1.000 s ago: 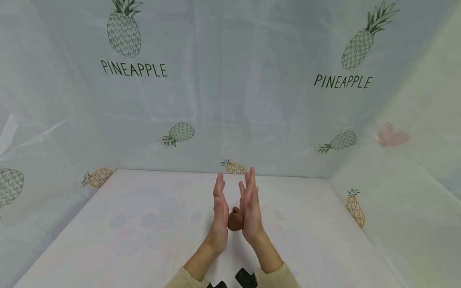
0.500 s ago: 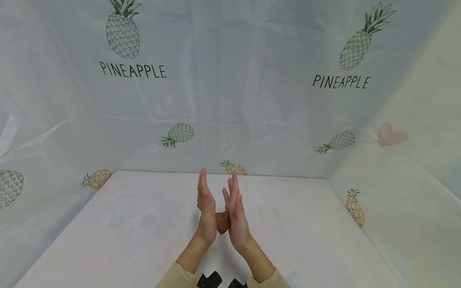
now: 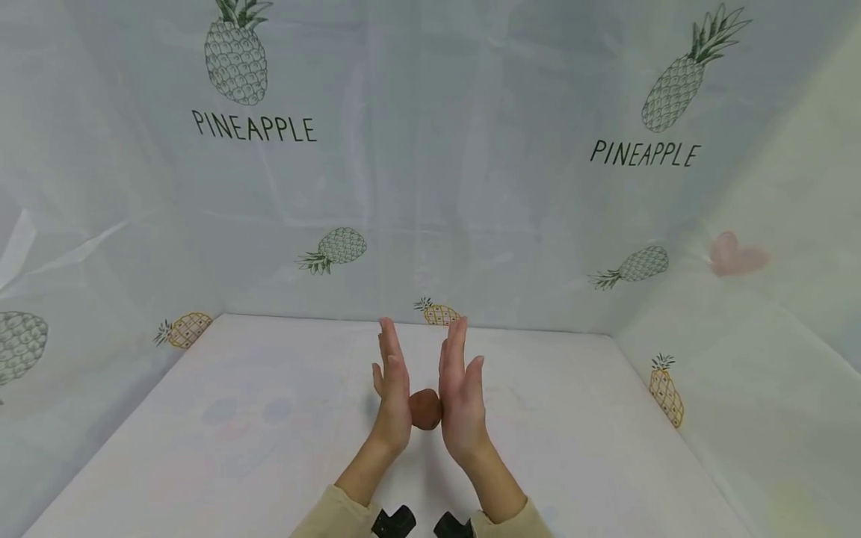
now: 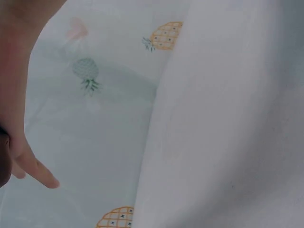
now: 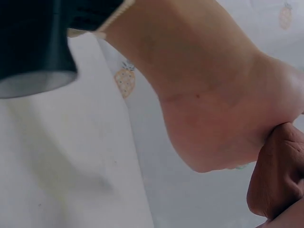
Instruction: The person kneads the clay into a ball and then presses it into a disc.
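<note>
A lump of brown clay (image 3: 425, 409) sits between the two palms, above the table. My left hand (image 3: 393, 392) stands upright with straight fingers, its palm touching the lump's left side. On the other side my right hand (image 3: 464, 400) presses its palm against it, fingers also straight up. Close up in the right wrist view, the brown clay (image 5: 278, 175) looks smooth but creased, squeezed between skin above and below. Only a dark bit of the clay (image 4: 4, 161) shows at the left edge of the left wrist view, beside part of a hand.
Under the hands spreads a white table (image 3: 572, 448) with faint printed patches. Pale sheeting with pineapple prints (image 3: 235, 63) hangs behind it and along both sides. Black wrist devices (image 3: 394, 521) are strapped below the hands, near beige sleeves (image 3: 336, 515).
Both hands first shifted left, then slightly back right, with the palms sliding against each other. The clay turned between them; its small knob on top no longer shows and it looks rounder.
</note>
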A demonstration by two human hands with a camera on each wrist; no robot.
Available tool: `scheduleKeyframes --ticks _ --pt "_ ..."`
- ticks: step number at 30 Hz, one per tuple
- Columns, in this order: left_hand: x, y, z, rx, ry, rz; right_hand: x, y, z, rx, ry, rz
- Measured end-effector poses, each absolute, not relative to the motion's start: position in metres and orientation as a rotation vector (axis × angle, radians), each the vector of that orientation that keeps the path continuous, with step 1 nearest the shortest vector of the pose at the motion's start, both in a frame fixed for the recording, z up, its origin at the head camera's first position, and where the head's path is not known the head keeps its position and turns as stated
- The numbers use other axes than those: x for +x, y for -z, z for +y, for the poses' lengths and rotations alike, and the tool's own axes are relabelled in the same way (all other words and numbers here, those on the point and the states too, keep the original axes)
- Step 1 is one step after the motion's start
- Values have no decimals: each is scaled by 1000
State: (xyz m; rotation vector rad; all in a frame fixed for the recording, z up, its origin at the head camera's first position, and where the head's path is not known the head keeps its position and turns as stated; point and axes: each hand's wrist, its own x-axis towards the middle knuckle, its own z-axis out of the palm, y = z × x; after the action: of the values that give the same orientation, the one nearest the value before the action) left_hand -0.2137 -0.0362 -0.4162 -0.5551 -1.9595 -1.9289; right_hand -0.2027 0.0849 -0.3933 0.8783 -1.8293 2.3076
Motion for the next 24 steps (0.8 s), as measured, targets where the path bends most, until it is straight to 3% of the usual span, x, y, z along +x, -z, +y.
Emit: scheduleKeyframes --ticks 11,16,24 --pt "-196 414 -21 -779 1897 -2012 -208 392 98 777 -2479 -1830" --pt "-195 412 -25 -850 1986 -1977 -208 401 90 862 -2550 -1841" --pt "-204 403 -37 -657 1980 -1949 -205 404 76 929 -2400 -1959"
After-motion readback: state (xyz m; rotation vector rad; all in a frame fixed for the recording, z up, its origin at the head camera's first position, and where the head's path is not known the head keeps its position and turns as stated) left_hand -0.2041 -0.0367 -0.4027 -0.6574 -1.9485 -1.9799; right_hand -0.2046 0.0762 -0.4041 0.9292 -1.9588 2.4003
